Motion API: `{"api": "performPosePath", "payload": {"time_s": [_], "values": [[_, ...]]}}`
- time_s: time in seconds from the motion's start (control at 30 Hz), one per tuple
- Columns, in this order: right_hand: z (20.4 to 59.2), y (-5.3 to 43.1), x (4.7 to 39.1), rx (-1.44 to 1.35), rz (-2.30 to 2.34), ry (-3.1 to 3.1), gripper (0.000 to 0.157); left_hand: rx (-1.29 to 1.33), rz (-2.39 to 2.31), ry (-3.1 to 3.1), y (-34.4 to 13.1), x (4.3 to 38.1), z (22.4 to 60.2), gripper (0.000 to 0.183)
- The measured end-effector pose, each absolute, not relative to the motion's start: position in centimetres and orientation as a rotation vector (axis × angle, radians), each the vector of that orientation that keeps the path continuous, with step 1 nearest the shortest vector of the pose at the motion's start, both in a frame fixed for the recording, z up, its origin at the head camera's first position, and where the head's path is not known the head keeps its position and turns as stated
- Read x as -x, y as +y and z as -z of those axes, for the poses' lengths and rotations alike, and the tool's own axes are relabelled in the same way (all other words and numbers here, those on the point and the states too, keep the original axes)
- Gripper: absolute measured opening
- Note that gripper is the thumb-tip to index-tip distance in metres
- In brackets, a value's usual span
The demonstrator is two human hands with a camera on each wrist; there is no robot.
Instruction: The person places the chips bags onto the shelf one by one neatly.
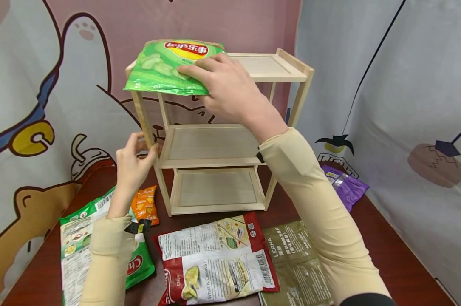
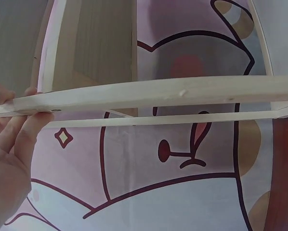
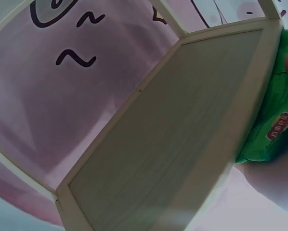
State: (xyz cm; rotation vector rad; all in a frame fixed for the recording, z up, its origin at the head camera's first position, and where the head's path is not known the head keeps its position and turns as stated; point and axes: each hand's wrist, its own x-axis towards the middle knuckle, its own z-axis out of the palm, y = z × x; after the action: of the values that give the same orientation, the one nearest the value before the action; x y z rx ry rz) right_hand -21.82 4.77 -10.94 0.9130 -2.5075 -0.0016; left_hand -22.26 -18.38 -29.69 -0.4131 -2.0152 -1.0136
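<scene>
I'm judging that the green chip bag (image 1: 161, 70) is wanting a light grip and the wooden rack (image 1: 211, 144) a firm brace. I'm having the right hand (image 1: 228, 85) grasp the bag at the top shelf's (image 1: 266, 66) left front corner; the left hand (image 1: 134, 161) is curling its fingers round the left front post (image 1: 143, 119).

Left grip (image 2: 9, 161) holds pale wooden post (image 2: 158, 92)

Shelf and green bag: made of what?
Shelf: likely pale wood, mostly matte; faint grain-like streaks show, though solid or veneer can't be told. Green bag: probably thin plastic film, glossy; bright highlights and a crinkled lower edge suggest it; any lining is hidden.
</scene>
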Motion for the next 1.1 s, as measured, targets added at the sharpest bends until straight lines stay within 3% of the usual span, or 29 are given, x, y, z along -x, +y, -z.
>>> {"api": "performPosePath", "payload": {"time_s": [0.13, 0.37, 1.1], "values": [[11.1, 4.8, 21.7, -0.895, 0.010, -2.448, 0.049, 0.411, 1.020, -2.016, -18.3, 22.2, 29.7, 0.024], [12.4, 5.8, 20.8, -0.900, -0.098, -2.098, 0.026, 0.406, 1.015, -2.027, -18.4, 22.1, 29.6, 0.026], [14.5, 6.1, 21.9, -0.822, -0.135, -1.915, 0.024, 0.410, 1.019, -2.027, -18.4, 22.2, 29.7, 0.027]]}}
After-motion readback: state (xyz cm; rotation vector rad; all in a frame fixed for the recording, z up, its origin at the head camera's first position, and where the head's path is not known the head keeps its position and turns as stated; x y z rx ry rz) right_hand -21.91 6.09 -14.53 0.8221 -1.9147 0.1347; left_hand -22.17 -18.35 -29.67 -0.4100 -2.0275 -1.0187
